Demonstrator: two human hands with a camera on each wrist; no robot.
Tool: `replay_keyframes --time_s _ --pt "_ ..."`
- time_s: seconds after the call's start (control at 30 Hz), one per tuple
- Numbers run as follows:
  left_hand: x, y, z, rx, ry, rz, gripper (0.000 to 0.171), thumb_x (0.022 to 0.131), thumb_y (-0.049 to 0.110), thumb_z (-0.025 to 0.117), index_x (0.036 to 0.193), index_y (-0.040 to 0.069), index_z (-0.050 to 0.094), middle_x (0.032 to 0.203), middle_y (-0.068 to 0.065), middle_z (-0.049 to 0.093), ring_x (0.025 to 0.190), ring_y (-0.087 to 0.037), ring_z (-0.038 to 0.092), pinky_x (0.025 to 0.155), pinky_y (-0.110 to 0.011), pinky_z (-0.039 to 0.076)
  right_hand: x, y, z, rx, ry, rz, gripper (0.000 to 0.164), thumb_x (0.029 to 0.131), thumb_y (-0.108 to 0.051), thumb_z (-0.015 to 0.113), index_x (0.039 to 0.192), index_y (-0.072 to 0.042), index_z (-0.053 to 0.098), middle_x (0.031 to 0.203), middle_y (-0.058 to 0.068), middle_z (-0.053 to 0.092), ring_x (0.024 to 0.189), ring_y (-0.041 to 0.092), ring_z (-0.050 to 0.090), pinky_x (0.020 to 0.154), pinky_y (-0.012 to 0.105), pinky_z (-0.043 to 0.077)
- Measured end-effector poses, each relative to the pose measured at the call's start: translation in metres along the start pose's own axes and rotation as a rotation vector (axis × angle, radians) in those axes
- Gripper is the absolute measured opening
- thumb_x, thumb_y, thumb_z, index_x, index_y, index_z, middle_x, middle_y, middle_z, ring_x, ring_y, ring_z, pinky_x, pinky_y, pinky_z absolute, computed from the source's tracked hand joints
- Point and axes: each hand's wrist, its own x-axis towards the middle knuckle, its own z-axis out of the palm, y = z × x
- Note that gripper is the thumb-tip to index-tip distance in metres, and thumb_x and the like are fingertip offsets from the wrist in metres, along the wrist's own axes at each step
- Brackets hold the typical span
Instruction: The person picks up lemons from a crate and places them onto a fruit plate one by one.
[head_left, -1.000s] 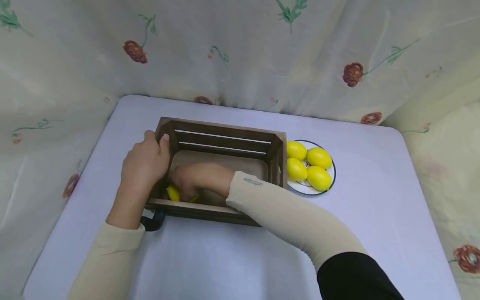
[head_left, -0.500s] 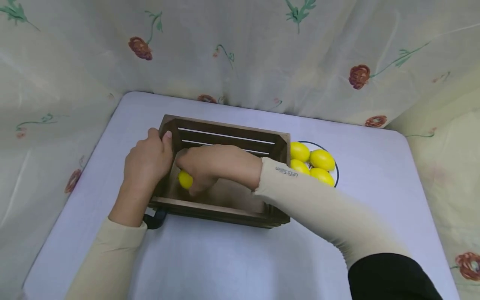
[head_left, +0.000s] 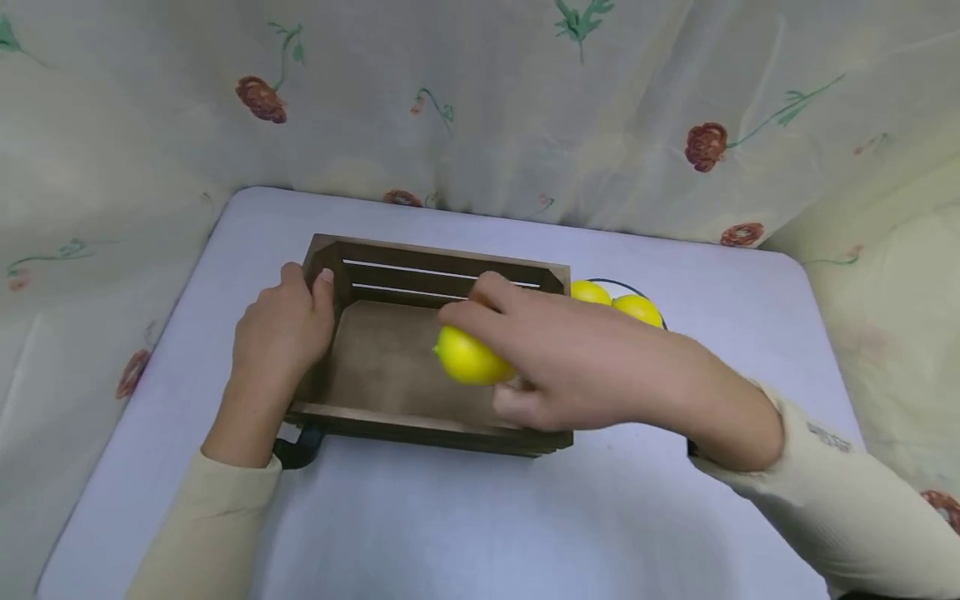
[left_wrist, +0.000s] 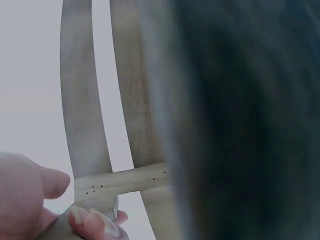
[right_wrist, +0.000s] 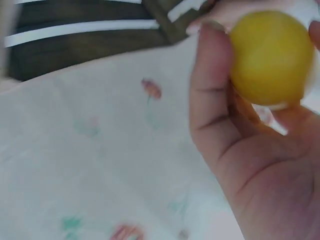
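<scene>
In the head view a brown wooden slatted crate (head_left: 420,422) stands on the table. My left hand (head_left: 277,333) grips its left end, thumb over the top edge. The left wrist view shows the fingertips (left_wrist: 95,222) at a corner of the crate's slats (left_wrist: 82,100). Over the crate's right half, my right hand (head_left: 592,358) holds a yellow lemon (head_left: 468,357) between curled fingers and thumb. Seen from the right wrist, the same lemon (right_wrist: 272,57) sits between thumb and fingers, off the palm. Behind this hand, more lemons (head_left: 637,310) lie on a plate, partly hidden.
The plate (head_left: 618,283), white with a dark rim, sits against the crate's right side. A white cloth covers the table (head_left: 420,517). A flowered curtain (head_left: 480,100) hangs behind and at both sides. Something black (head_left: 300,447) shows under the left wrist.
My right hand has lifted the lemon from the crate's left front corner and carried it up and right. The left hand keeps its grip on the crate's left end.
</scene>
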Motion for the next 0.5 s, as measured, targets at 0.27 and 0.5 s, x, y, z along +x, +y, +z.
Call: replay_keyframes --time_s 0.27,0.5 --pt "-0.002 -0.002 -0.001 -0.016 -0.016 0.003 0.077 0.109 0.058 0.026 0.130 -0.014 0.045 0.106 -0.043 0.063 0.090 -0.062 0.064 0.067 -0.065 0.048 -0.070 0.038 0.025 0.187 0.383 0.210 0.073 0.086 -0.013 0.074 0.152 -0.015 0.042 0.130 0.001 0.054 0.094 0.012 0.055 0.078 0.033 0.052" --pt "-0.002 -0.001 0.000 -0.020 -0.009 0.008 0.079 0.108 0.058 0.033 0.132 -0.016 0.044 0.103 -0.044 0.062 0.089 -0.063 0.064 0.067 -0.066 0.049 -0.090 0.074 0.099 0.346 0.622 0.534 0.071 0.088 -0.011 0.076 0.148 -0.001 0.038 0.128 0.016 0.058 0.097 0.025 0.056 0.075 0.017 0.046"
